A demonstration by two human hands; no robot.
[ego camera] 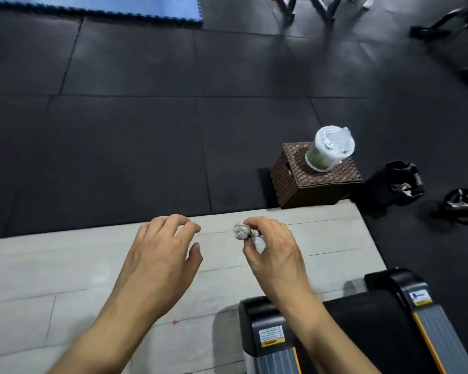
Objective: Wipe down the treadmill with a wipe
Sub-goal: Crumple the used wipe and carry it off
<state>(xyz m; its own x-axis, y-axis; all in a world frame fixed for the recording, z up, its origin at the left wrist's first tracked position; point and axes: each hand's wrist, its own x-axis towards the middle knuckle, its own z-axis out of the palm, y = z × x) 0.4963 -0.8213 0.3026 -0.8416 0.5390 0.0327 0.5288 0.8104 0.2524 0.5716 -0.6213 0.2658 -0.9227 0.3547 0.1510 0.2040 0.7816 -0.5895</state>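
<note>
Nearest the camera, two bare forearms reach forward over the rear end of the treadmill (pixel 362 319), whose black end cap and yellow-edged side rails fill the lower right corner. The right hand (pixel 276 255) pinches a crumpled, greyish wipe (pixel 242 231) between fingertips and thumb; the wad is balled up, held in the air above the pale floor boards (pixel 65 265), not touching the machine. The left hand (pixel 162 249) holds nothing — fingers loosely curled and apart, hovering beside the wipe but clear of it. Judged from the balled state of the wipe and its position off the treadmill, wiping is either finished or paused; which surfaces have been covered cannot be told, and most of the machine lies out of frame. A black lined bin (pixel 397 184) stands to the right, beyond the edge of the pale boards, next to a woven box (pixel 308 182) carrying a wipe canister (pixel 330 149) — disposal looks the likely remaining step. Room for movement is generous: open dark mat (pixel 119 117) ahead and left, with the box, the bin and a dark object (pixel 462 203) on the floor crowding the right side.
</note>
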